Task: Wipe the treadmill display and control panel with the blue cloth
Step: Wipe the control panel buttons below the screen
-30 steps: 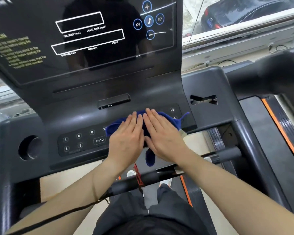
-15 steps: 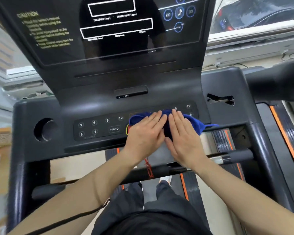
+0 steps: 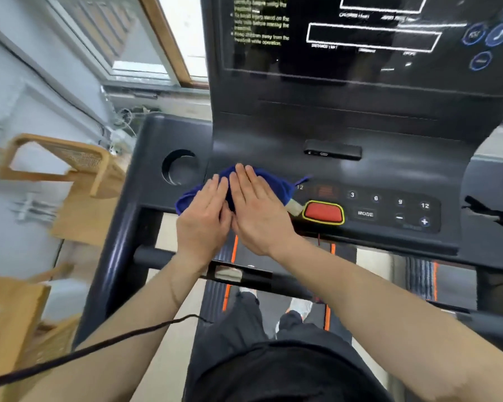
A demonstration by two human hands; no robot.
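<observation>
The cloth is pressed flat on the panel left of centre frame, under the left hand and right hand, both open with fingers extended, gripping nothing. Being soft, light and prone to bunching, it is judged best driven by palm pressure over its middle, its loose tag kept off the red button

A dark control panel carries a blue cloth at its left end, just left of a red button; number keys sit right.

a home room: treadmill beside wooden chair and window.
</observation>
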